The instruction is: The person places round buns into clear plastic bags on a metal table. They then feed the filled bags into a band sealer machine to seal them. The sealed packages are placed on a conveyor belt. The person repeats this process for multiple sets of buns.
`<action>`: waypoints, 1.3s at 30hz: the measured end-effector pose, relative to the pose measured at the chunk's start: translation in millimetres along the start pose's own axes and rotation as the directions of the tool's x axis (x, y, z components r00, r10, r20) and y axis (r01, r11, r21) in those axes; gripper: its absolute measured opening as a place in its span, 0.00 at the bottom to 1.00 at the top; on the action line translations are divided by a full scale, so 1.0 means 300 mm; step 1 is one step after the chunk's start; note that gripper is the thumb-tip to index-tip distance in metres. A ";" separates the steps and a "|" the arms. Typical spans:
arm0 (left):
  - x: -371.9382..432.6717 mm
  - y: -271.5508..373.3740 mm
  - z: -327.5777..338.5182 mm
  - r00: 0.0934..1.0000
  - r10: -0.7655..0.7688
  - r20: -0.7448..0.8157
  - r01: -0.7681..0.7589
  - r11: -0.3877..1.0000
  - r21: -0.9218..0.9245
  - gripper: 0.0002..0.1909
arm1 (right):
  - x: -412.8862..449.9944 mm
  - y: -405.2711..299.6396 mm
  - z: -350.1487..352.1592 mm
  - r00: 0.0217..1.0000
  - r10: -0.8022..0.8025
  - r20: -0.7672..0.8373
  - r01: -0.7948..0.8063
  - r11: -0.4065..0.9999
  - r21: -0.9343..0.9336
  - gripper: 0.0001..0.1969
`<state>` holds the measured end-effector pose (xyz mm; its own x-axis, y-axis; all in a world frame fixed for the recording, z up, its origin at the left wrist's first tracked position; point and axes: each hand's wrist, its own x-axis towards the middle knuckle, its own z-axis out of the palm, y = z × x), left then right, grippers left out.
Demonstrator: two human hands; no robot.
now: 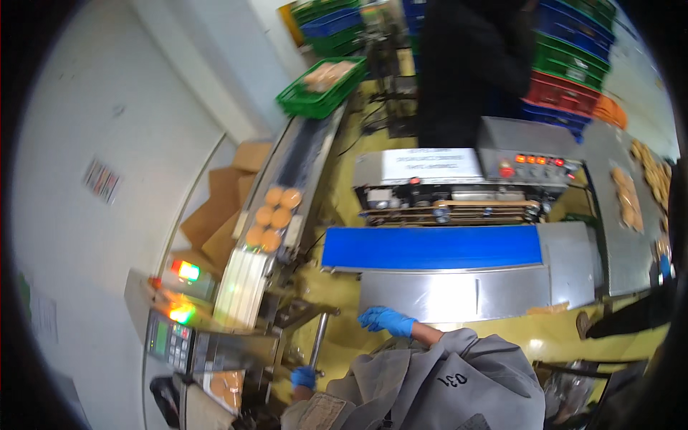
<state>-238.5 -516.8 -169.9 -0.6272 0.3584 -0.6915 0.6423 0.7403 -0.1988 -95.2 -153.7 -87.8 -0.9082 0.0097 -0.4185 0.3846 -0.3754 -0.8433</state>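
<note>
My right hand [387, 321], in a blue glove, hangs beside the near left corner of a stainless steel table [419, 295]. Its fingers are loosely bent and nothing shows in them. Lower left, my left hand [303, 378], also gloved in blue, is near the lower end of a metal bar [319, 339]; blur hides whether it grips anything. Left of that, a clear pack of round buns [226, 388] lies at a machine with a keypad [171, 339]. Another pack of buns [273, 217] rests on the narrow conveyor [301, 156].
A blue conveyor belt [430, 247] runs before a packing machine [457, 199] with lit displays. A person in dark clothes [467, 70] stands behind it. A green crate [322, 88] holds packs at the conveyor's far end. On the right, a steel table [618, 252] bears bagged buns; stacked crates [570, 64] stand behind.
</note>
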 end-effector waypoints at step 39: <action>-0.478 2.291 -0.556 0.032 0.872 0.489 -0.519 0.433 -0.737 0.18 | -1.541 -0.320 -0.534 0.377 -0.757 -0.534 0.399 0.653 -0.643 0.15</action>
<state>219.4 35.6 -91.6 0.7553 0.3785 -0.5350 0.2782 0.5540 0.7847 314.1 26.5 132.6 -0.5448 0.7829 0.3003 -0.0053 0.3549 -0.9349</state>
